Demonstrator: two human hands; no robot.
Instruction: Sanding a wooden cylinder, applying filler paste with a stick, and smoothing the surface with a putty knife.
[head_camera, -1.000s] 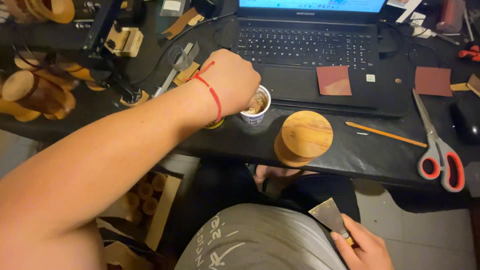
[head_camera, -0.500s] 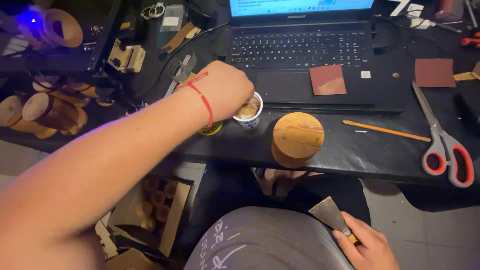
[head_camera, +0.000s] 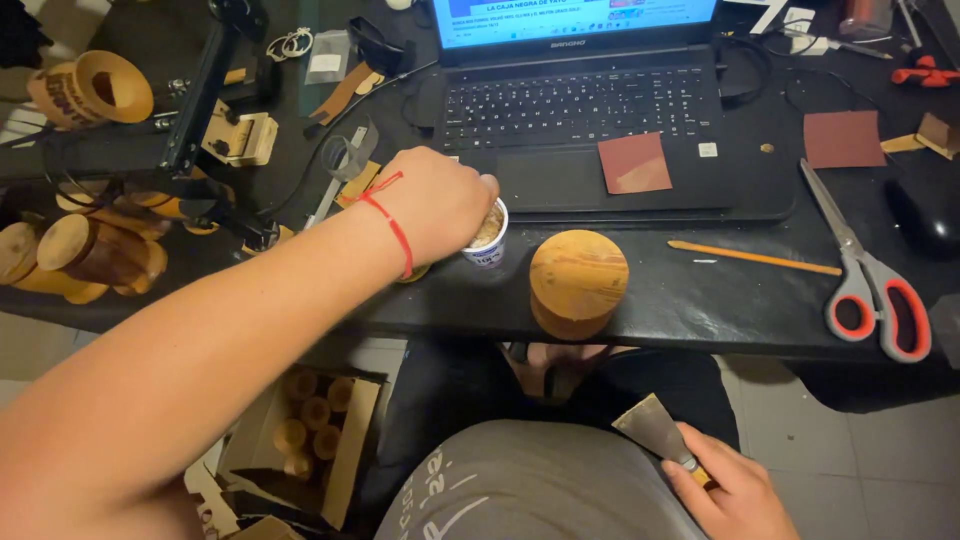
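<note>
Left hand (head_camera: 435, 205) is reached out over the black tabletop (head_camera: 700, 300), fingers curled around the top of a small white cup (head_camera: 487, 240) with some tan paste in it. The cup sits right at the front edge of the laptop (head_camera: 590, 110), just left of a round wooden lid-looking piece (head_camera: 578, 280) that's close by but not touching. There's a red string on that wrist.

Right hand (head_camera: 735, 490) is down low by the lap, closed on the handle of a metal putty knife (head_camera: 655, 430), blade pointing up-left.

Off to the right: a pencil (head_camera: 755, 258), red-handled scissors (head_camera: 865, 275), and 2 squares of reddish sandpaper (head_camera: 633, 163). A cardboard box of wooden cups (head_camera: 310, 430) sits on the floor.
</note>
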